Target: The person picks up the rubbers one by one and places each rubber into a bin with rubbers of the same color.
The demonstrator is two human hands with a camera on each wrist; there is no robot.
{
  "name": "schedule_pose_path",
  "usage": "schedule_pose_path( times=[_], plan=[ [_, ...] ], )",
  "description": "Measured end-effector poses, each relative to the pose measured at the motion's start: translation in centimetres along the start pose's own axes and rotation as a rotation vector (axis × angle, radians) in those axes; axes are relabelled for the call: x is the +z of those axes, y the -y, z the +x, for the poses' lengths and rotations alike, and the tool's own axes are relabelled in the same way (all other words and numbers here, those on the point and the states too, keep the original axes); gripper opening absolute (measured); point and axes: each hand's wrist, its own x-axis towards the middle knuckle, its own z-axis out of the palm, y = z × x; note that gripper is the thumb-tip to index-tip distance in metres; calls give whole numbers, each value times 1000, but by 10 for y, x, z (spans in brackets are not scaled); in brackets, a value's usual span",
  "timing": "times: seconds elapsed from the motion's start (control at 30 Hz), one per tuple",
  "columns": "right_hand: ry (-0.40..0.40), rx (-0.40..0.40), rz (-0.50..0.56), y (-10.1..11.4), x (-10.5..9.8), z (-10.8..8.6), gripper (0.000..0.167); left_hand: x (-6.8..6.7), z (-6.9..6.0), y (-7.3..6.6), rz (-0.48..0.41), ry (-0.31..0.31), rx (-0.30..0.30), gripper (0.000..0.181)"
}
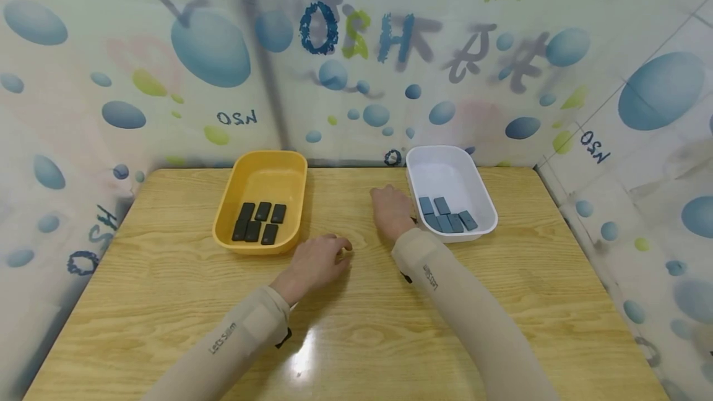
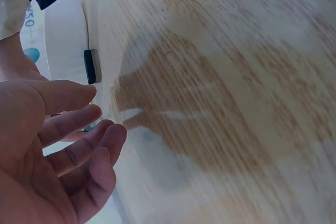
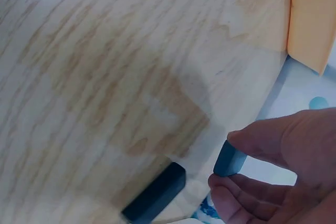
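Note:
My right hand (image 1: 392,209) is above the wooden table, just left of the white tray (image 1: 484,203). In the right wrist view its thumb and fingers pinch a small blue block (image 3: 229,159); the head view hides this block behind the hand. A darker block (image 3: 155,195) is on the table near that hand, and in the left wrist view a dark block (image 2: 90,66) appears beside the white tray. My left hand (image 1: 319,258) hovers over the table right of the yellow tray (image 1: 270,172), fingers loosely bent with nothing between them.
Several black blocks (image 1: 253,231) lie in the near part of the yellow tray. Several blue-grey blocks (image 1: 442,206) sit at the near end of the white tray. A patterned wall covering (image 1: 367,91) rises behind the wooden table (image 1: 356,327).

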Motion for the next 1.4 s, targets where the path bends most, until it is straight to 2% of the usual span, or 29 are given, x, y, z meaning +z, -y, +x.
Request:
schedule_pose_path(
  times=[0.23,0.47,0.67,0.9,1.13,1.4],
  plan=[
    [-6,-20,16,3,-3,-4,35,2,-1,0,-15,-5,-2,22],
    [-41,-42,47,4,-17,-15,39,2,0,0,-20,-5,-10,22],
    [-28,-41,89,1,-29,-22,40,1,1,-1,-22,-2,-13,22],
    [-13,-43,84,-9,-47,-29,44,0,1,-2,-29,9,-20,22],
    [-94,-54,109,-24,-52,-35,42,0,1,-3,-28,11,-22,23],
    [-129,-46,116,-45,-58,-41,42,0,1,-4,-19,-2,-10,23]
  ],
)
